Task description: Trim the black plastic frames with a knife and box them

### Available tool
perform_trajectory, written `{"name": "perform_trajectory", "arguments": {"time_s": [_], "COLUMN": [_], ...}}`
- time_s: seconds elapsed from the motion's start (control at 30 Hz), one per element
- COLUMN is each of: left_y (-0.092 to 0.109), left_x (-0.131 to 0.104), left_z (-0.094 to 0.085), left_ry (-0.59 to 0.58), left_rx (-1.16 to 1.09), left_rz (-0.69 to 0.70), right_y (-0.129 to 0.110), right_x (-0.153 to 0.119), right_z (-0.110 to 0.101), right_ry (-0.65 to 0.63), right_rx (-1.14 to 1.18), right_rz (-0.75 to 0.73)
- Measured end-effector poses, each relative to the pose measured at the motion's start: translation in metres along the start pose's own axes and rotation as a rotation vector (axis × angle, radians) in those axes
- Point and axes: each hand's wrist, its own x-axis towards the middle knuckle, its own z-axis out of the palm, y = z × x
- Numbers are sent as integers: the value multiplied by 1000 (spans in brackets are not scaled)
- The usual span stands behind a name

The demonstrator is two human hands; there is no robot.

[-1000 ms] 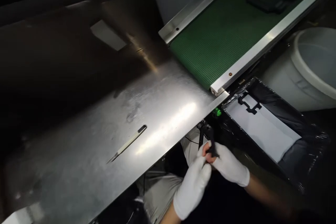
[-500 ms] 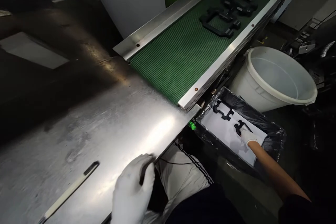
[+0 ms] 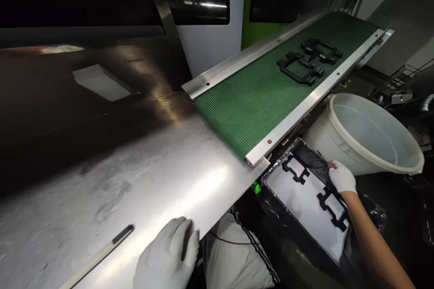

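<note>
My left hand (image 3: 169, 253), in a white glove, rests at the metal table's (image 3: 135, 189) near edge with its fingers curled a little and nothing in it. My right hand (image 3: 342, 177), gloved with bare fingertips, pinches the black plastic liner (image 3: 313, 158) at the far side of a lined box. Inside that box, on a white sheet (image 3: 294, 194), lie two black frame-shaped parts, one at the upper left (image 3: 296, 169) and one at the lower right (image 3: 334, 207). Two more black frames (image 3: 300, 68) sit close together on the green conveyor belt (image 3: 251, 99).
A large white tub (image 3: 373, 131) stands just beyond the box. On the table at the lower left lies a pen-like tool (image 3: 98, 255). Metal rails (image 3: 291, 124) border the conveyor, and dark machine panels rise behind. A green light (image 3: 257, 187) shows under the table corner.
My right hand has let go of the lower right black frame and moved up to the box's far liner. My left hand stays near the table edge. The camera view has tilted upward.
</note>
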Motion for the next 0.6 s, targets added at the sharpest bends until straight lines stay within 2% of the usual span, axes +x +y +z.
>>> {"name": "perform_trajectory", "arguments": {"time_s": [0.07, 0.13, 0.17, 0.2, 0.23, 0.27, 0.3, 0.37, 0.43, 0.5, 0.6], "left_y": [0, 1, 2, 3, 4, 4, 5, 7, 8, 9, 10], "left_x": [0, -1, -2, -2, -3, -3, -4, -5, -6, -7, -9], "left_z": [3, 6, 7, 7, 8, 8, 9, 9, 10, 10, 11], "left_ry": [33, 40, 36, 31, 23, 19, 15, 14, 30, 42, 57], "left_rx": [0, 4, 10, 19, 29, 39, 46, 55, 54, 41, 24], "left_rz": [-13, -48, -64, -77, -84, -86, -88, -94, -104, -124, -154], "right_y": [-24, -61, -84, -110, -138, -166, -192, -235, -263, -278, -284], "right_x": [18, 37, 48, 62, 79, 98, 117, 154, 176, 177, 147], "right_z": [-41, -87, -109, -128, -144, -155, -163, -165, -157, -145, -126], "right_ry": [217, 502, 603, 627, 594, 496, 409, 238, 119, 82, 79], "right_rx": [80, 221, 280, 312, 307, 265, 199, -3, -130, -161, -141], "right_rz": [-74, -284, -413, -530, -624, -674, -656, -558, -475, -448, -520]}}
